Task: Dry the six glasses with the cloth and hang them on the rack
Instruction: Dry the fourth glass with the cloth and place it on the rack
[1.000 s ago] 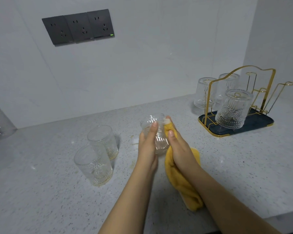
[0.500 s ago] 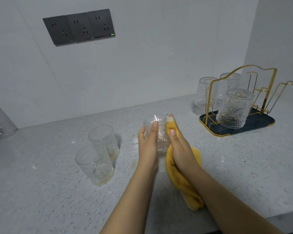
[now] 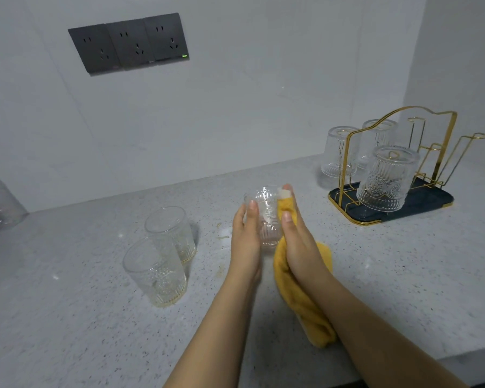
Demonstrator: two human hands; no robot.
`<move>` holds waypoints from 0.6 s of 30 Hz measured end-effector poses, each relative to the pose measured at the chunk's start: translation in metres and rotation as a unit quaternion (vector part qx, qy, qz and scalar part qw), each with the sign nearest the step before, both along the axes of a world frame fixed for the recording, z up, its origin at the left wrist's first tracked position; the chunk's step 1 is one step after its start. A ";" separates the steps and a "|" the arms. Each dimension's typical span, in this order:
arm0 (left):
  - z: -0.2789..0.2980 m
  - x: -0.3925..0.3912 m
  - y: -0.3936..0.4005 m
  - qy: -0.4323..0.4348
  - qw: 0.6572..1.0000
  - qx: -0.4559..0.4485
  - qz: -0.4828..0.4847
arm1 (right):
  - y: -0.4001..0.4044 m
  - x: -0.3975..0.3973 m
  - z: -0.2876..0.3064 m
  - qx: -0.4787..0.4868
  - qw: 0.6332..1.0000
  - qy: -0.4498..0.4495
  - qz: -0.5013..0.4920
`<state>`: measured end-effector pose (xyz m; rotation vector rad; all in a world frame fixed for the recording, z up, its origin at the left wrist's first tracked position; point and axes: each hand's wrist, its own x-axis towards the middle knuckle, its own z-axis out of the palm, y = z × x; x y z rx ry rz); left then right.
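Three glasses are already hung upside down on the rack point(image 3: 398, 130), which stands well off to the right of the fingers and farther back: a front one point(image 3: 387, 179), a left one point(image 3: 339, 152) and a back one point(image 3: 375, 141) partly hidden behind the gold wire. At least two bare prongs can be seen on the rack's right side, though the exact number free is hard to judge from this angle.

A fourth glass point(image 3: 265, 217) is being dried just above the desk point(image 3: 403, 275). It is held by the left hand point(image 3: 247, 242), whose fingers are wrapped around its left side with the thumb lying along the near wall. The yellow cloth point(image 3: 300, 289) is pressed against the glass's right side by the right hand point(image 3: 297, 236), fingers extended and close together over the fabric, with the cloth's tail trailing down under the wrist.

Two more glasses are left standing upright on the desk, to the left of the fingers and slightly nearer: the nearer glass point(image 3: 156, 271) and the farther glass point(image 3: 171, 233), just beside one another.

So the task is judged about half done: three hung, one being wiped, two untouched.
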<state>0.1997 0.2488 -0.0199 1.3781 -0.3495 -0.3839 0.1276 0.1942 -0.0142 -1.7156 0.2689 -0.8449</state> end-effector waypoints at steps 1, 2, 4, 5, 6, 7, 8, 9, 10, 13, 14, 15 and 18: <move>-0.001 -0.001 0.000 -0.002 1.000 -0.001 0.003 | 0.002 0.002 0.000 -0.047 0.999 -0.008 0.005; -0.003 -0.002 0.000 -0.004 1.000 0.000 -0.014 | -0.002 0.005 -0.002 -0.060 0.998 -0.010 -0.004; -0.003 -0.008 0.000 0.005 0.997 -0.006 -0.074 | -0.012 0.008 -0.003 0.028 0.999 -0.001 -0.039; -0.002 -0.010 0.000 0.010 0.994 -0.012 -0.104 | -0.019 0.009 -0.001 0.112 0.992 0.016 -0.057; -0.001 -0.011 0.000 0.011 0.991 -0.020 -0.135 | -0.025 0.008 0.003 0.199 0.978 0.032 -0.055; -0.001 -0.011 0.000 0.014 0.986 -0.025 -0.163 | -0.033 0.009 0.004 0.271 0.961 0.033 -0.045; 0.001 -0.011 0.000 0.018 0.981 -0.025 -0.189 | -0.039 0.007 0.006 0.315 0.948 0.027 -0.041; 0.002 -0.010 0.002 0.028 0.978 -0.021 -0.206 | -0.043 0.005 0.011 0.344 0.938 0.021 -0.044; 0.003 -0.009 0.004 0.033 0.975 -0.010 -0.220 | -0.048 0.005 0.013 0.356 0.933 0.025 -0.054; 0.001 -0.002 0.008 0.009 0.966 0.045 -0.255 | -0.062 0.002 0.017 0.341 0.931 0.068 -0.114; 0.001 0.000 0.009 0.006 0.963 0.058 -0.263 | -0.065 0.000 0.024 0.337 0.930 0.067 -0.130; 0.001 0.000 0.009 0.011 0.959 0.064 -0.274 | -0.068 -0.001 0.031 0.334 0.930 0.064 -0.139; 0.004 0.000 0.009 0.034 0.957 0.054 -0.283 | -0.074 -0.001 0.050 0.322 0.936 0.061 -0.131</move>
